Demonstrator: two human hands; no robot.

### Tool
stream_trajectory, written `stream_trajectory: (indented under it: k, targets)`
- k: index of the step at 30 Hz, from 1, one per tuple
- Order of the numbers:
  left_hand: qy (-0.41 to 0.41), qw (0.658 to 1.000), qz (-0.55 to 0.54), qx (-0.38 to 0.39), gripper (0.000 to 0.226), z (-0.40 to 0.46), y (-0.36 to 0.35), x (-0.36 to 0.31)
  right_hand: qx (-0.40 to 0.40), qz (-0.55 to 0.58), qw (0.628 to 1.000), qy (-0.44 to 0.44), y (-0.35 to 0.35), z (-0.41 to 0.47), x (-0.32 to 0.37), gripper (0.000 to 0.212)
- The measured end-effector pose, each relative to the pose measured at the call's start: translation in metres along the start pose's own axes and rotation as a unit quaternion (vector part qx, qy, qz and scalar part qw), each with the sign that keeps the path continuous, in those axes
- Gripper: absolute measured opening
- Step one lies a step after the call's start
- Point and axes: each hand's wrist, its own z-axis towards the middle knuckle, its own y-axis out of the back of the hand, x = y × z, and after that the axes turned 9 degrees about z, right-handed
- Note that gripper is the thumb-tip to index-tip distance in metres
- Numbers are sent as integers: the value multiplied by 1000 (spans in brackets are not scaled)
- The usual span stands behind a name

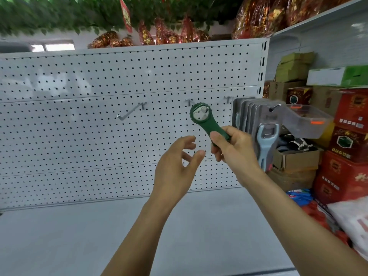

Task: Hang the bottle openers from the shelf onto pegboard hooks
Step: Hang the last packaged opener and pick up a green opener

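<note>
Your right hand (234,145) is the working grip: its fingers and thumb are curled around the lower handle of the green bottle opener (207,122), just right of the frame's centre. From that grip the opener's long axis runs up and to the left, so its round, scalloped head with the open ring sits at the far end, above and left of your knuckles.

That head is what the coming move turns on. It lies just below and slightly right of the short middle hook (188,101) on the white pegboard (79,136), and appears close to it; whether the ring already touches the hook's tip cannot be told from this angle. To seat it, you would likely need to carry the ring up and over the hook's end, keeping the handle hanging below.

Your left hand (177,166) sits lower and left of the opener, fingers loosely spread and holding nothing, near the handle but apart from it. The right hand is plainly the nearer one to the hook.

Further out, a long bare hook (130,111) juts from the board left of centre. To the right, a third hook (275,106) already carries a stack of packaged light-blue bottle openers (265,140), hanging just beside your right wrist. The grey shelf (59,236) fills the lower frame.
</note>
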Motion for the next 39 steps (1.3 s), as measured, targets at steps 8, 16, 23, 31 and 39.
stream_trajectory:
  k: [8, 16, 23, 31, 39]
  targets:
    - [-7, 998, 60, 22, 38, 1, -4, 29, -25, -31, 999, -29, -13, 26, -21, 13]
    - [-17, 995, 87, 51, 36, 13, -3, 59, -61, -15, 997, -49, -20, 42, -40, 9]
    - [-30, 991, 93, 88, 36, 10, -6, 99, -119, -11, 990, -78, -37, 13, -72, 11]
    - [-37, 977, 152, 143, 47, -40, -13, 152, -60, -311, 948, -38, -49, -83, -134, 22]
    - [-3, 964, 173, 200, 52, -124, 5, 197, 50, -402, 911, -80, -82, -171, -155, 35]
